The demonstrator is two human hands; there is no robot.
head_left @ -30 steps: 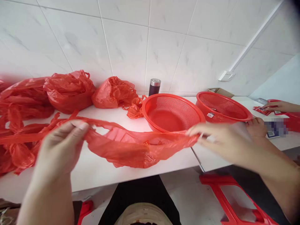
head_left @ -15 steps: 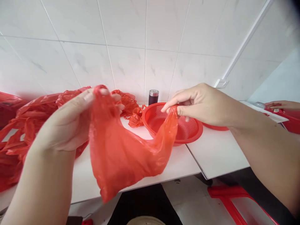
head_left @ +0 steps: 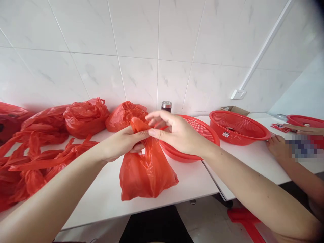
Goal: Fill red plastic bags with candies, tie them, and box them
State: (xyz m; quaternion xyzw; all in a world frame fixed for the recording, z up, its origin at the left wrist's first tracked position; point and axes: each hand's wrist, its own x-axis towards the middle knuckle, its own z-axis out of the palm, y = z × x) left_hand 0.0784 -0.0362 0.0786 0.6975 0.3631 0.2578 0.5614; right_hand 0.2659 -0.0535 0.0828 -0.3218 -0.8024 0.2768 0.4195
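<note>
A red plastic bag [head_left: 149, 172] hangs in front of me over the white table, its handles drawn together at the top. My left hand [head_left: 124, 141] grips the gathered handles from the left, fingers closed around them. My right hand [head_left: 174, 133] meets it from the right, thumb against the bag's neck and the other fingers curled and partly spread. Whether anything is inside the bag cannot be seen. Just behind my right hand stands a red plastic colander [head_left: 202, 130], partly covered by that hand.
Several filled red bags [head_left: 87, 116] lie at the left and along the tiled wall. A dark cup with a metal lid [head_left: 166, 105] stands behind the colander. Farther right are another red colander [head_left: 238, 130], a cardboard box [head_left: 235, 109] and a co-worker's hand [head_left: 277, 146].
My hands have come together from wide apart, bringing the bag's two handles to one point. The co-worker's arm at the right has come further into view.
</note>
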